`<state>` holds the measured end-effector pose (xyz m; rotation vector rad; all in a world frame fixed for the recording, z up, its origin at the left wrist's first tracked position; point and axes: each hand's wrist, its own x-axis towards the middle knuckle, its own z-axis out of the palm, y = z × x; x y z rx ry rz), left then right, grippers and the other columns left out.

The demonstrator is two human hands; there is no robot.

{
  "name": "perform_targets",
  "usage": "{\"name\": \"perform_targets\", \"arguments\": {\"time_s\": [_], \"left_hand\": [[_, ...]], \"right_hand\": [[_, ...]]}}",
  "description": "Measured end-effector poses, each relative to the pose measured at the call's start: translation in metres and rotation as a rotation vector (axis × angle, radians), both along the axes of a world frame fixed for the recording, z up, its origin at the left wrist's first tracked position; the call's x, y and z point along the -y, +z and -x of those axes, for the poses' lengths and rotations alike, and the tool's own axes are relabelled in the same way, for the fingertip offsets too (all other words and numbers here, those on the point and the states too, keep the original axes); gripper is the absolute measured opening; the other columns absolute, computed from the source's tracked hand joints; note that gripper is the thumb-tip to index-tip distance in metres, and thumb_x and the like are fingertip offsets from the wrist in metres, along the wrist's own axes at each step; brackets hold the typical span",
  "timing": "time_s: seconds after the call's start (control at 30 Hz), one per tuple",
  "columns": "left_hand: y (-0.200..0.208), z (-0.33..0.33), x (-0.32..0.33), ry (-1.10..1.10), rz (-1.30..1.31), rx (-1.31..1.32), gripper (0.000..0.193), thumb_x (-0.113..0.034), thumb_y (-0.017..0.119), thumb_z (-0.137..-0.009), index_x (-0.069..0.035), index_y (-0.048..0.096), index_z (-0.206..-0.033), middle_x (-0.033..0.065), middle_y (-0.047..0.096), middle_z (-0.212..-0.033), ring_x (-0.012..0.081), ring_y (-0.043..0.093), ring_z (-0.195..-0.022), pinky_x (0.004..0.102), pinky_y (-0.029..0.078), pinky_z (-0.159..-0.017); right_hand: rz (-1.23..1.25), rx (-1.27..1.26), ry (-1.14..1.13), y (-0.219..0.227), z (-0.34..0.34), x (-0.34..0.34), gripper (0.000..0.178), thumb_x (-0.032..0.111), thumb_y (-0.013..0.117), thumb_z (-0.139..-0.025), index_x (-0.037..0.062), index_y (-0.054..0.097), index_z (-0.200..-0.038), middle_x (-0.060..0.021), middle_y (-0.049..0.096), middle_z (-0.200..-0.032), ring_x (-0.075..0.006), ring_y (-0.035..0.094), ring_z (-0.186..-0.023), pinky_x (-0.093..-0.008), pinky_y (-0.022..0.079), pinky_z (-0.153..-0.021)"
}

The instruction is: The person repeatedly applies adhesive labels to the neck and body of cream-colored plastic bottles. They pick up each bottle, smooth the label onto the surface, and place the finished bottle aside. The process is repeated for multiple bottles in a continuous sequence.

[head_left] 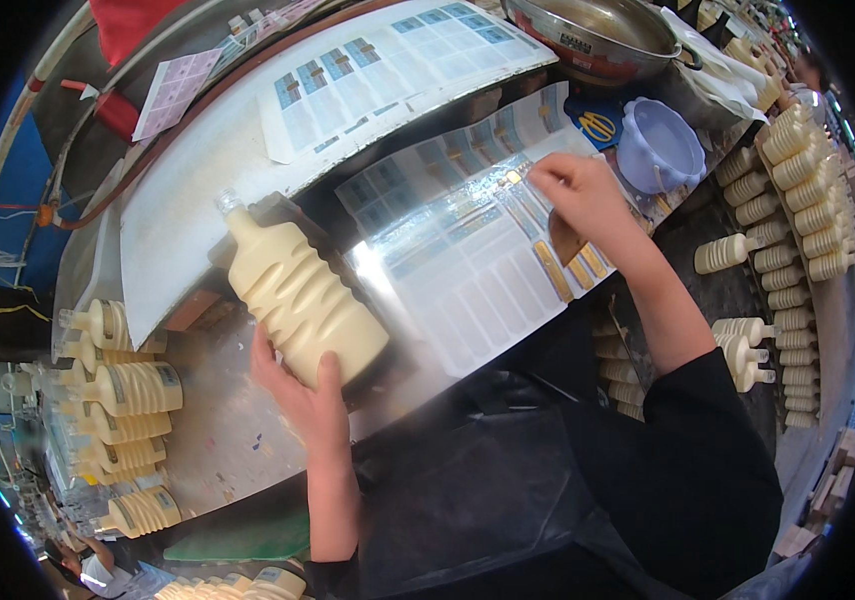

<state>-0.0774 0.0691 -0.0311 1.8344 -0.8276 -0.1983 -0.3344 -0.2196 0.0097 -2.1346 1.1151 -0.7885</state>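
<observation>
A cream bottle (300,290) with wavy ridges and a clear narrow neck leans to the upper left in front of me. My left hand (303,395) is closed round its lower end, thumb on the near side. To the right, my right hand (585,200) is over a wet, shiny sheet of labels (448,235), its fingertips pinched together. Whether a label is between them is too small to make out. Below its palm shows a flat brown piece (566,242), apparently tucked in the hand. Several gold-edged strips (553,268) lie on the sheet under it.
Another printed sheet (388,60) lies on a white board at the back. A lilac bucket (660,148), yellow-handled scissors (598,127) and a metal basin (598,35) stand at the back right. Cream bottles (123,390) line the left; more bottles (810,190) are stacked at the right.
</observation>
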Motion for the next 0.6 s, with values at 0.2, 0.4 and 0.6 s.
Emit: {"name": "perform_targets", "arguments": {"time_s": [0.2,0.4,0.6], "left_hand": [[-0.009,0.001,0.002,0.006,0.037,-0.008,0.085,-0.025,0.065,-0.087,-0.001,0.026,-0.158,0.0215,0.03,-0.154,0.0361,0.033,-0.142,0.0491,0.025,-0.122],[-0.004,0.004,0.004,0.025,-0.008,0.032,0.083,-0.023,0.063,-0.084,0.0,0.028,-0.157,0.0221,0.031,-0.153,0.0379,0.034,-0.142,0.0497,0.025,-0.121],[-0.008,0.002,0.001,0.031,-0.032,0.073,0.086,-0.027,0.064,-0.083,0.0,0.029,-0.156,0.023,0.033,-0.152,0.0394,0.034,-0.141,0.0508,0.026,-0.12]], "right_hand": [[0.198,-0.174,0.041,-0.01,0.007,0.005,0.019,0.019,0.071,-0.092,0.0003,0.075,-0.098,-0.0115,0.075,-0.087,-0.0202,0.072,-0.079,-0.0318,0.054,-0.073],[0.661,-0.006,-0.216,0.048,0.023,0.108,0.018,0.02,0.071,-0.091,0.0081,0.077,-0.103,-0.0113,0.073,-0.104,-0.0287,0.072,-0.093,-0.035,0.055,-0.083],[1.063,-0.228,-0.477,0.081,0.029,0.231,0.021,0.022,0.067,-0.093,0.0053,0.073,-0.104,-0.011,0.074,-0.101,-0.027,0.069,-0.093,-0.041,0.055,-0.083]]}}
